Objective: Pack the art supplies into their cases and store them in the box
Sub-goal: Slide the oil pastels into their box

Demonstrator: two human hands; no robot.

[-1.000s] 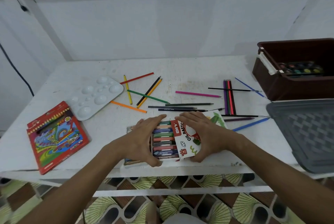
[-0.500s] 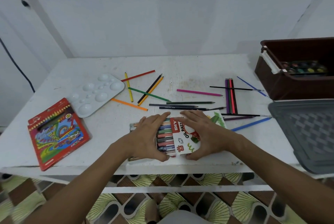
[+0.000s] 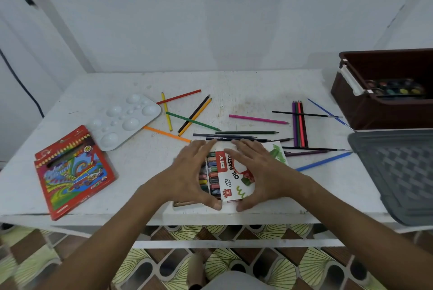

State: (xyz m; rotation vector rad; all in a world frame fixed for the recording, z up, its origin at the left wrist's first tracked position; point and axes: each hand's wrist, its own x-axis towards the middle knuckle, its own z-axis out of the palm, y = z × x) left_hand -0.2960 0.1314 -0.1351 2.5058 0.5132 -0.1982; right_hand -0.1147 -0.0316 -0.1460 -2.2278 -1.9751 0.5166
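Both hands clasp the pastel box [image 3: 230, 178] at the surface's [image 3: 140, 163] near edge. The left hand [image 3: 187, 172] curls its fingers round the exposed pastels' tray; the right hand [image 3: 260, 172] grips the sleeve, seemingly half slid on. Loose pencils [image 3: 194, 115] lie just behind the box, the brown bin [image 3: 375, 111] far right of it.

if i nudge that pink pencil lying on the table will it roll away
The pink pencil is slim and lies free on the flat white table, touching nothing, so it would probably roll or spin easily. It looks light and stiff, so it should lift without bending.
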